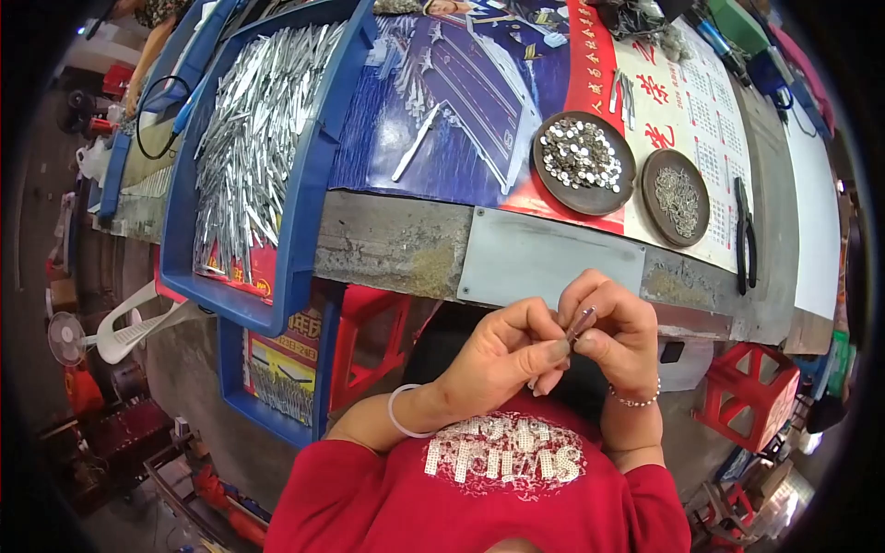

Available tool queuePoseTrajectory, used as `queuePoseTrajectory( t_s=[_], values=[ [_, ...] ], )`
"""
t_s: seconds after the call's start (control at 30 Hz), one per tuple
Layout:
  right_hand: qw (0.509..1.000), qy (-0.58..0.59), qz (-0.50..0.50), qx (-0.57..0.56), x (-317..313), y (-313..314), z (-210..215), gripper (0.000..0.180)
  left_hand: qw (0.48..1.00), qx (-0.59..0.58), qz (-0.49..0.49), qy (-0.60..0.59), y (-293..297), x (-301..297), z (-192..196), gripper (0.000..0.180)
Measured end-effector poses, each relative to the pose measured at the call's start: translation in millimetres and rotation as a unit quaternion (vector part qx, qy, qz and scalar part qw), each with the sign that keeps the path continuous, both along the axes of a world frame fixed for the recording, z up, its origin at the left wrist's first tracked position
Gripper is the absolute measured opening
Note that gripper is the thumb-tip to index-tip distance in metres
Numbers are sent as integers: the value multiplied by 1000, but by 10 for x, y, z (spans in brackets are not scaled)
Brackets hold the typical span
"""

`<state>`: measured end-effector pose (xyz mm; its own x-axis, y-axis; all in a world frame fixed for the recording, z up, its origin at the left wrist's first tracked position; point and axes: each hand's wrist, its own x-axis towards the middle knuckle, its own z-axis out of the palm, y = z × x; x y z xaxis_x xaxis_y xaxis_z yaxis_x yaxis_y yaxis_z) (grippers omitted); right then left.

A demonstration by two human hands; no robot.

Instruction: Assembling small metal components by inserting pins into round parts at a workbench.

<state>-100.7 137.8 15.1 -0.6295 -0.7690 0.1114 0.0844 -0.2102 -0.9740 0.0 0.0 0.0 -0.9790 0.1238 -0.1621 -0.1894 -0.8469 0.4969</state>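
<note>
Above my lap, close to the table's near edge, both hands meet at a small slim metal piece (580,323). My left hand (502,355) pinches its lower end between thumb and fingertips. The fingers of my right hand (616,324) are closed round its upper end. Most of the piece is covered by fingertips, so its exact kind does not show. Beyond my hands, a brown dish (592,211) holds small shiny discs (564,152). A smaller brown dish (703,205) to its right holds tiny thin metal parts (678,198).
A blue tray (300,235) full of slim silvery metal strips (263,120) stands at the left. Below it, a lower blue tray (321,392) holds more metal pieces (277,389). Black-handled pliers (746,235) lie at the right. Red stools (751,392) stand near the table.
</note>
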Motion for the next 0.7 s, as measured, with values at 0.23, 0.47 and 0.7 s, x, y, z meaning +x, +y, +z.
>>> queuePoseTrajectory(
  t_s=[0.23,0.47,0.7],
  values=[
    [990,84,-101,47,134,-13,-44,12,998,35,17,-43,52,14,31,9],
    [913,322,-219,125,366,-97,12,11,998,19,30,-52,92,43,-5,10],
    [969,190,-144,71,226,-104,-13,8,998,37,51,-27,75,50,26,10]
  ],
)
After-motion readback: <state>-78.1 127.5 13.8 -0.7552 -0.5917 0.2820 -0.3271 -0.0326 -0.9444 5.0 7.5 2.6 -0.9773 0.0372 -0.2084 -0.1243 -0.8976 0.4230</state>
